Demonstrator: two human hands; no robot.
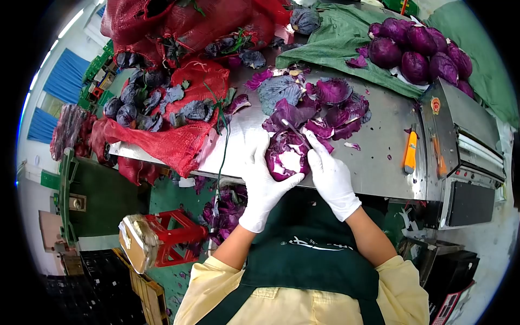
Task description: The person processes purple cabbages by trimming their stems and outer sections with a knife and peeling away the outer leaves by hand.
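Both of my hands wear white gloves at the near edge of the metal table. My left hand cups a red cabbage from the left and below, its thumb across the near side. A pale cut patch shows on the cabbage's upper face. In my right hand is a thin knife, its narrow grey blade pointing up and left over the cabbage; the handle is mostly hidden by my fingers. Loose purple outer leaves and a bluish leaf lie just beyond the cabbage.
Peeled cabbages are piled on a green cloth at back right. An orange box cutter lies beside a metal machine. Red mesh sacks with unpeeled cabbages cover the left. A red stool stands below, near discarded leaves.
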